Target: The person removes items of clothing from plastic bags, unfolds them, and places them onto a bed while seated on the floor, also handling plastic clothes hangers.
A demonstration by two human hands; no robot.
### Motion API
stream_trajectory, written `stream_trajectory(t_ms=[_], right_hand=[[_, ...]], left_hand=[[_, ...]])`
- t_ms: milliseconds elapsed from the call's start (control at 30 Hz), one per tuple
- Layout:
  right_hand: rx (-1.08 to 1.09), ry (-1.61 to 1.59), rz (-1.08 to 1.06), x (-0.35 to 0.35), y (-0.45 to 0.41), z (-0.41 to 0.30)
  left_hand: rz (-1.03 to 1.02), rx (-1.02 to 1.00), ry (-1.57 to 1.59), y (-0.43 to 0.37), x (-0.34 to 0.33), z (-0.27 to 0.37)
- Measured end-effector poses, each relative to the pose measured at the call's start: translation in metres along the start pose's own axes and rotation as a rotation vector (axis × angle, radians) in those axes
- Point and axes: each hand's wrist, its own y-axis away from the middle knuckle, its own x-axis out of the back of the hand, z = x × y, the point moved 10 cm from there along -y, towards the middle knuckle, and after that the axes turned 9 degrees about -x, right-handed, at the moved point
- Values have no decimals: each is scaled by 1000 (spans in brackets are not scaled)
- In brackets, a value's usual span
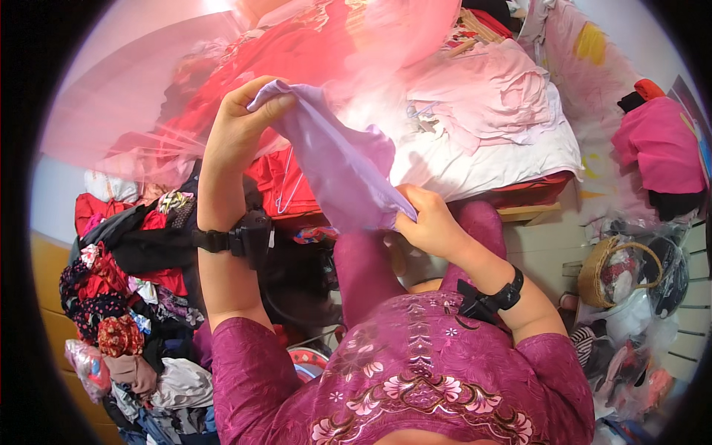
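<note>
A light purple cloth garment (345, 161) is stretched between my two hands above my lap. My left hand (258, 108) pinches its upper corner between thumb and fingers, raised higher and farther from me. Lower down, my right hand (425, 222) grips the opposite edge. The cloth hangs in a slanting fold between them, and its full shape cannot be told. Behind it, a pink garment (489, 94) lies spread on the white sheet (484, 167) of a bed. A thin hanger (288, 189) rests on red fabric at the bed's edge.
Heaped clothes (128, 289) rise at my left. Pink sheer netting (150, 94) hangs over the bed's far left. At my right stand a woven basket (598, 278) and plastic bags (628, 328). A bright pink cloth (667, 144) hangs at the far right.
</note>
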Motion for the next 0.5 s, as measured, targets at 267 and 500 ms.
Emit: stream_trajectory(t_ms=[267, 500], right_hand=[[-176, -362, -429, -31, 5, 22], [85, -71, -241, -15, 5, 4]], left_hand=[[-41, -28, 348, 17, 18, -9], [-250, -94, 539, 26, -26, 11]])
